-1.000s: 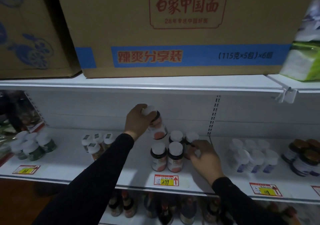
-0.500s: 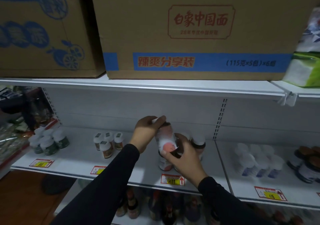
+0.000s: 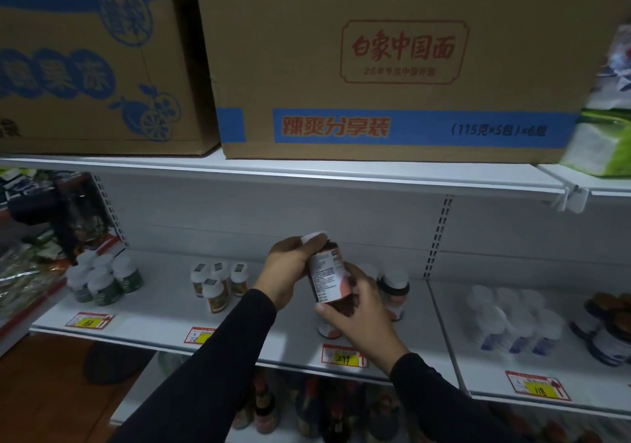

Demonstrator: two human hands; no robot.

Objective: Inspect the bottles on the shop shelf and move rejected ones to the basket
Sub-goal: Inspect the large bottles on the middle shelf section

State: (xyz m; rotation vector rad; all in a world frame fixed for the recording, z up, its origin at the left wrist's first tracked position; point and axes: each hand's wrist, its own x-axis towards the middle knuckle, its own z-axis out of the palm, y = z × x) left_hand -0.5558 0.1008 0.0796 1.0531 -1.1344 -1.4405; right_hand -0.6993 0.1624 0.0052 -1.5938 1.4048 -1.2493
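In the middle of the frame, two hands hold up a dark brown bottle with a white cap and an orange and white label (image 3: 326, 277). It is in the air, just in front of the white metal shop shelf (image 3: 164, 309). The left hand (image 3: 288, 277) wraps its fingers around the top part and the cap. The right hand (image 3: 358, 309) curls its fingers around the bottom part. The label with the small print faces the camera, so I think the person is reading it to check the bottle.

Right behind the hands stand more brown bottles with white caps (image 3: 394, 289). One is partly hidden under the right hand. Left of the middle stands a small group of orange-label bottles with white caps (image 3: 218, 284). A group of green-label bottles with white caps (image 3: 102, 280) stands at the left side. Pale white bottles with blue labels (image 3: 508, 319) stand at the right. A yellow and red price tag (image 3: 343, 357) sits on the shelf edge below the hands.

No basket shows in the frame, so I cannot tell where it is.

What could go wrong? The bottle could slip if one hand lets go too fast. The right hand is very close to the bottles behind it, so a bump could knock them over. The light is dim, so the small print may be hard to read.
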